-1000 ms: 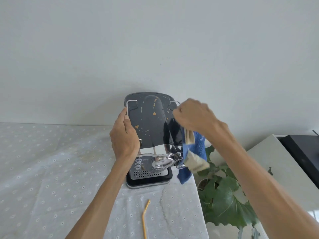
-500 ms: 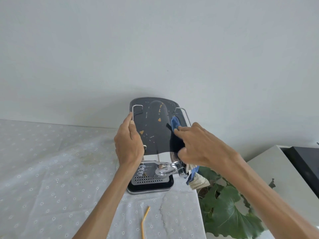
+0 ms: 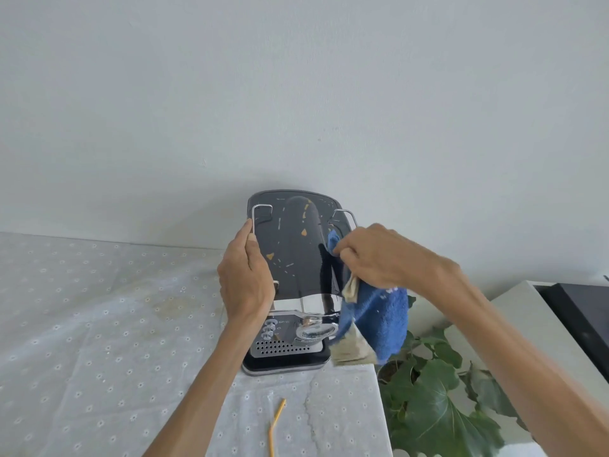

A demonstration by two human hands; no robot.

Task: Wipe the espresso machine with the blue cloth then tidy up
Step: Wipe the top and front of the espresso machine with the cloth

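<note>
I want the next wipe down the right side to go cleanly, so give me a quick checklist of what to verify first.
1. Right hand grips the blue cloth: ok.
2. Left hand steadies the espresso machine at its left side: ok.
3. Cloth touches the machine's right side: ok.
4. Machine sits fully on the table: ok, though near the right edge.
5. Hanging cloth clear of the plant: cannot tell.
6. Yellow straw clear of the machine: ok.

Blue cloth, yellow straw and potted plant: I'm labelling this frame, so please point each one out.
blue cloth (image 3: 384,316), head view, hanging blue terry part.
yellow straw (image 3: 276,420), head view, around its bend.
potted plant (image 3: 438,420), head view, large front leaf.
</note>
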